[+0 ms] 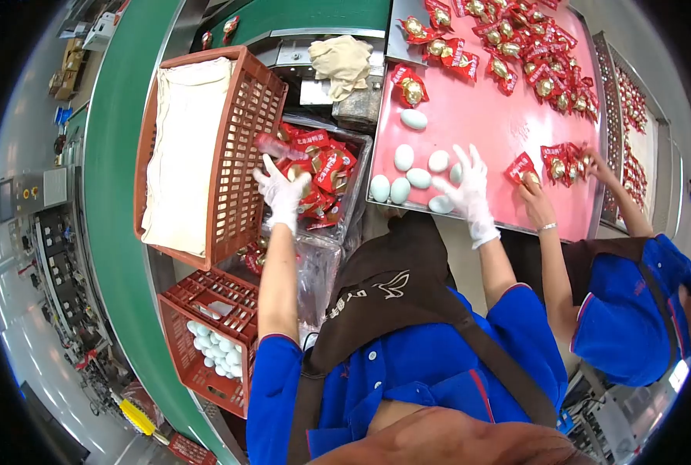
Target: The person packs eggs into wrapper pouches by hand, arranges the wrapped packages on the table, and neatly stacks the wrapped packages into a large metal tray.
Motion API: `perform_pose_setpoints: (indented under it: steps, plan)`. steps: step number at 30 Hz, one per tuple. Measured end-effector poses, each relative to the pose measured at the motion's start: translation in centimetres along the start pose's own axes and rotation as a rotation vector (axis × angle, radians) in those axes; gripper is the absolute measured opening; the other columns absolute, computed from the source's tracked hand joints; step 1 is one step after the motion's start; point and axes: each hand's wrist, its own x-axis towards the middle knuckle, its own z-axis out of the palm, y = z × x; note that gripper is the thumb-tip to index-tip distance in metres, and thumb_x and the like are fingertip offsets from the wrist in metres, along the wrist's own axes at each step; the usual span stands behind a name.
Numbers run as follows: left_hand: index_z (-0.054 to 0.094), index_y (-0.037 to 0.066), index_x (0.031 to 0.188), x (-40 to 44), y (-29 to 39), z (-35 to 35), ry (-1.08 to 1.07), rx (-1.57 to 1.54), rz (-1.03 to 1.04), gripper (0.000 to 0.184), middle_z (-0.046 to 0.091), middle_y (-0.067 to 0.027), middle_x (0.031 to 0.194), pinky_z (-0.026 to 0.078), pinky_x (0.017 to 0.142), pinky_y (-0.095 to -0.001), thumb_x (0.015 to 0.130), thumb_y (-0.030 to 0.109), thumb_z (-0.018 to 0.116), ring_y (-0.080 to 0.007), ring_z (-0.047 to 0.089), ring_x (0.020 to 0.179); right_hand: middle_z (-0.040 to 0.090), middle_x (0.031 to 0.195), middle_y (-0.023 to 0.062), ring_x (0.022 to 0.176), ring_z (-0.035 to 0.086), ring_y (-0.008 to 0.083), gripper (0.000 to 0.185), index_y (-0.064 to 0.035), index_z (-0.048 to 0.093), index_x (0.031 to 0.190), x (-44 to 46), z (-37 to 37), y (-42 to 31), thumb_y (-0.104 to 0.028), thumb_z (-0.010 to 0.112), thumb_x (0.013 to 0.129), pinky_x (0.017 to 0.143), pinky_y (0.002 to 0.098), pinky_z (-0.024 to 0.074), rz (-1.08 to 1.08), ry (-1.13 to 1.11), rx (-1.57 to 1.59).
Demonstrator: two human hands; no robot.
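My left hand (282,192), in a white glove, is over the edge of a bin (359,167) of red printed packets (330,167). Its fingers are apart, with a motion-blurred red packet (280,146) just beyond them. My right hand (469,194), also gloved, has its fingers spread above the near edge of the pink table (481,128). A pale blue egg (456,173) lies by its fingers; whether they touch is unclear. Several more eggs (418,178) lie to its left. One red and gold wrapped piece (411,89) sits behind them.
A co-worker's hands (538,203) handle wrapped pieces (564,167) at the right. More wrapped pieces (547,70) are piled at the back. Left are a red crate (241,132) with cloth, a lower crate (206,306) with eggs, and a green belt (117,232). A cloth (342,66) lies behind.
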Motion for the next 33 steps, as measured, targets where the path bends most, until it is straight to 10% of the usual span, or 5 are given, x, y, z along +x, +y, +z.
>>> perform_pose_setpoints:
  steps: [1,5,11,17,33]
  plan:
    - [0.008,0.023,0.161,0.4,-0.8,-0.7,-0.197,0.107,-0.013,0.135,0.001,-0.0316,0.161,0.035,0.11,-0.0608,0.057,0.046,0.091,-0.0648,0.025,0.137,0.026,0.157,0.0266,0.141,0.028,0.0476,0.097,-0.0189,0.044,0.149,-1.3,1.0,0.0,-0.046,0.087,0.067,0.109,0.0565,0.0347,0.018,-0.066,0.008]
    - [0.024,0.023,0.159,-3.5,4.6,-4.2,-0.13,0.327,0.109,0.114,0.004,-0.0312,0.162,0.026,0.113,-0.0637,0.068,0.061,0.08,-0.06,0.012,0.144,0.025,0.157,0.026,0.142,0.019,0.0542,0.094,-0.0219,0.045,0.148,-3.6,4.4,-1.1,-0.049,0.086,0.067,0.107,0.0642,0.0304,-0.104,-0.005,-0.199]
    - [0.038,0.009,0.149,-10.6,10.7,3.1,-0.257,-0.273,1.146,0.087,0.029,-0.0276,0.153,0.027,0.117,-0.0568,0.074,0.024,0.081,-0.0507,0.03,0.141,0.031,0.156,0.0207,0.139,0.024,0.0549,0.068,-0.0265,0.059,0.135,0.8,4.6,-0.2,-0.046,0.082,0.073,0.103,0.065,0.0358,-0.174,-0.166,-0.222]
    - [0.044,0.012,0.142,-8.8,12.6,7.4,-0.321,0.136,1.162,0.088,0.032,-0.0217,0.152,0.041,0.105,-0.0524,0.068,0.039,0.084,-0.0475,0.032,0.139,0.037,0.149,0.0221,0.132,0.035,0.0487,0.064,-0.021,0.062,0.13,-0.8,5.0,-0.2,-0.021,0.084,0.069,0.103,0.0541,0.0454,-0.241,-0.104,-0.133]
    - [0.061,0.014,0.121,-5.1,16.5,9.3,-0.411,0.103,1.236,0.072,0.041,-0.0209,0.137,0.048,0.098,-0.0513,0.057,0.036,0.086,-0.0435,0.044,0.119,0.033,0.159,0.0175,0.11,0.064,0.0365,0.048,-0.019,0.07,0.115,7.1,0.6,-0.7,-0.029,0.084,0.07,0.096,0.0431,0.0532,-0.229,-0.571,-0.178]
